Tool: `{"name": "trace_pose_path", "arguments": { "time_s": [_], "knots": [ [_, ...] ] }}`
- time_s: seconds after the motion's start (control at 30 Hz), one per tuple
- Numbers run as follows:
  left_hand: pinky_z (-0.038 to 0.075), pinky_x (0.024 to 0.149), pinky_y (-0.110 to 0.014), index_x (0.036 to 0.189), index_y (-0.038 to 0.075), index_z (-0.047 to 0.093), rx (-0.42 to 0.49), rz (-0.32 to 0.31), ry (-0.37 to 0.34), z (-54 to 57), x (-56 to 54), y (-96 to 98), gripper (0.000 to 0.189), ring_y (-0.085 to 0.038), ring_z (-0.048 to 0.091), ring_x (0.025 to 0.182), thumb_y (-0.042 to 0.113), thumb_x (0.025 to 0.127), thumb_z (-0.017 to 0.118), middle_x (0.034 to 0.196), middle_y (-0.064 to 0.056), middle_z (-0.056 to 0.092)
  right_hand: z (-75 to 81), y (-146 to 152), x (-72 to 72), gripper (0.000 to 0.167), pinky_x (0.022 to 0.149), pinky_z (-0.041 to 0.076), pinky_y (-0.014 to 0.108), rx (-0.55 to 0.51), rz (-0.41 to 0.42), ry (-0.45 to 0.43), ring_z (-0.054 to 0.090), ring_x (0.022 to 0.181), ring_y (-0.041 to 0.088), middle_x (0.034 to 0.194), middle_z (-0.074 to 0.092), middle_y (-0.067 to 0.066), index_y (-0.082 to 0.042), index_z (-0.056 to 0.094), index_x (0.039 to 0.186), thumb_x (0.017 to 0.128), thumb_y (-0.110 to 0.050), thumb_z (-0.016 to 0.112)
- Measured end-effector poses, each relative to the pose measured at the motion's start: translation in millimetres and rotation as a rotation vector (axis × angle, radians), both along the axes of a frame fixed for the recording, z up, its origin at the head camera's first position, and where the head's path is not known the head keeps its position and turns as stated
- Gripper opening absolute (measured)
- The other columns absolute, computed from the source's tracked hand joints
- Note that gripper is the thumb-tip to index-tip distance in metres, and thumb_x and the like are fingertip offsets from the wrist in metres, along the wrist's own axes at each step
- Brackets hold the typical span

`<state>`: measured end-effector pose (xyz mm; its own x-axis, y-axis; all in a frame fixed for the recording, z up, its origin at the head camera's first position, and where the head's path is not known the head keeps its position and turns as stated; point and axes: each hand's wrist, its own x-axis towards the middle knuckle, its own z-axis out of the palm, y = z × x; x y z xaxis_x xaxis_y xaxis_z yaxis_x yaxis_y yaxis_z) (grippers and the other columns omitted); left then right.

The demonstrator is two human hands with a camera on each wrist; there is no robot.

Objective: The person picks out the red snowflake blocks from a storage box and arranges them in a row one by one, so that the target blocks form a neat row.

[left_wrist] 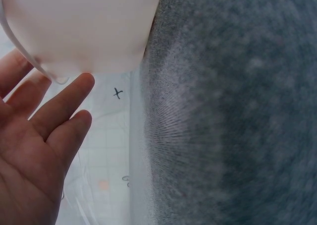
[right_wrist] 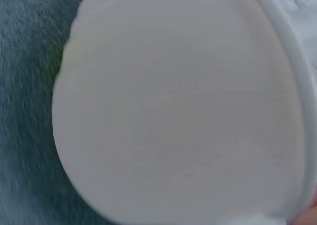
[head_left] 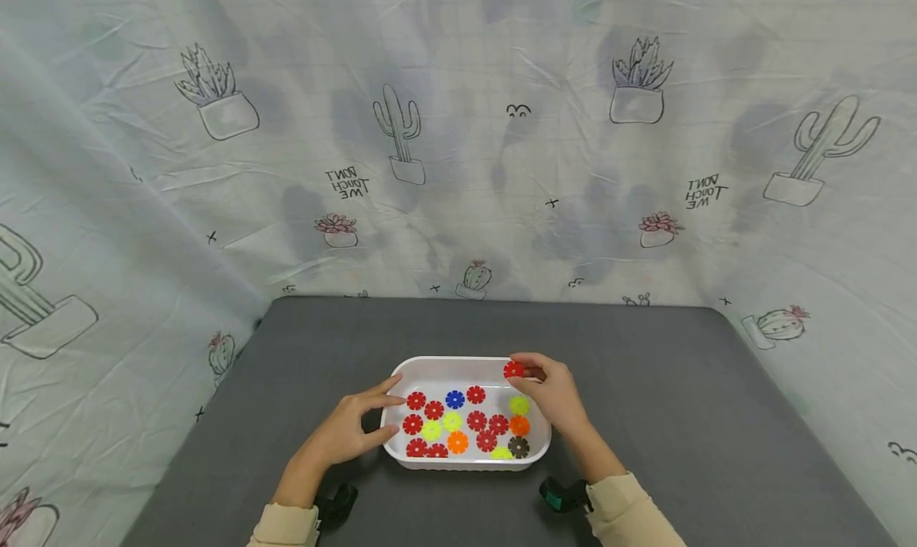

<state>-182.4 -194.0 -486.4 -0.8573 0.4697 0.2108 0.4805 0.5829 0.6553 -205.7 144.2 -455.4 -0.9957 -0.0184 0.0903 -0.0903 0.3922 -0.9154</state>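
Note:
A white plastic tray (head_left: 437, 377) holds several flower-shaped interlocking discs in red, yellow, blue, orange and dark grey. My right hand (head_left: 555, 389) is over the tray's far right corner and pinches a red disc (head_left: 513, 369) between thumb and fingers. At the tray's left end is my left hand (head_left: 347, 429), its fingers spread and loosely extended at the rim. The left wrist view has that hand (left_wrist: 34, 140) beside the tray's outer wall (left_wrist: 89, 27), with some fingers behind the rim. In the right wrist view the tray wall (right_wrist: 178, 106) fills most of the picture.
The tray stands on a grey table (head_left: 344, 332). Behind and beside it hangs a pale curtain (head_left: 473, 157) printed with cacti. Dark wrist straps (head_left: 562, 495) are near both sleeves. A blue disc (head_left: 454, 400) lies among the red and yellow ones.

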Motion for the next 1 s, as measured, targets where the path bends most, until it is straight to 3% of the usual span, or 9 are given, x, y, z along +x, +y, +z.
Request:
{"name": "trace_pose_path", "arguments": {
  "time_s": [0.17, 0.37, 0.5, 0.73, 1.0],
  "knots": [
    [0.040, 0.100, -0.059, 0.121, 0.013, 0.066, 0.000, 0.001, 0.008, -0.9, 0.6, -0.2, 0.042, -0.031, 0.047, 0.130, 0.032, 0.084, 0.068, 0.148, -0.003, 0.042, -4.0, 22, -1.0, 0.039, 0.077, 0.050, 0.012, -0.119, -0.019, 0.091, 0.061, 0.094, 0.019, 0.115, 0.065, 0.020, 0.003, 0.062, 0.120, 0.082, -0.002, 0.070],
    [0.040, 0.099, -0.059, 0.121, 0.013, 0.066, -0.001, 0.008, 0.007, -4.4, 0.8, -0.4, 0.042, -0.031, 0.046, 0.131, 0.032, 0.084, 0.068, 0.148, -0.002, 0.042, -17.1, 50, -4.4, 0.043, 0.077, 0.049, 0.008, -0.207, -0.089, 0.144, 0.057, 0.091, 0.000, 0.122, 0.058, 0.027, 0.006, 0.057, 0.125, 0.083, 0.002, 0.068],
    [0.040, 0.099, -0.059, 0.121, 0.013, 0.066, 0.002, 0.004, 0.009, -6.1, 0.9, -0.7, 0.042, -0.031, 0.046, 0.131, 0.032, 0.084, 0.068, 0.148, -0.002, 0.042, -29.5, 66, -10.6, 0.044, 0.075, 0.049, 0.008, -0.218, -0.114, 0.148, 0.057, 0.090, -0.004, 0.123, 0.056, 0.029, 0.007, 0.056, 0.125, 0.083, 0.005, 0.067],
    [0.040, 0.099, -0.059, 0.121, 0.012, 0.066, -0.003, 0.000, 0.021, -6.1, 1.6, -1.0, 0.042, -0.031, 0.046, 0.131, 0.032, 0.084, 0.068, 0.148, -0.002, 0.042, -49.8, 89, -25.4, 0.044, 0.071, 0.050, 0.010, -0.171, -0.134, 0.085, 0.057, 0.085, -0.005, 0.118, 0.058, 0.030, 0.009, 0.056, 0.124, 0.082, 0.005, 0.067],
    [0.040, 0.099, -0.059, 0.122, 0.012, 0.066, -0.004, -0.003, 0.020, -6.9, 2.1, -0.8, 0.042, -0.030, 0.046, 0.131, 0.032, 0.084, 0.068, 0.148, -0.004, 0.042, -60.1, 103, -34.0, 0.043, 0.069, 0.048, 0.011, -0.038, -0.151, -0.005, 0.055, 0.084, -0.004, 0.118, 0.060, 0.027, 0.006, 0.057, 0.125, 0.083, 0.003, 0.066]
  ]
}}
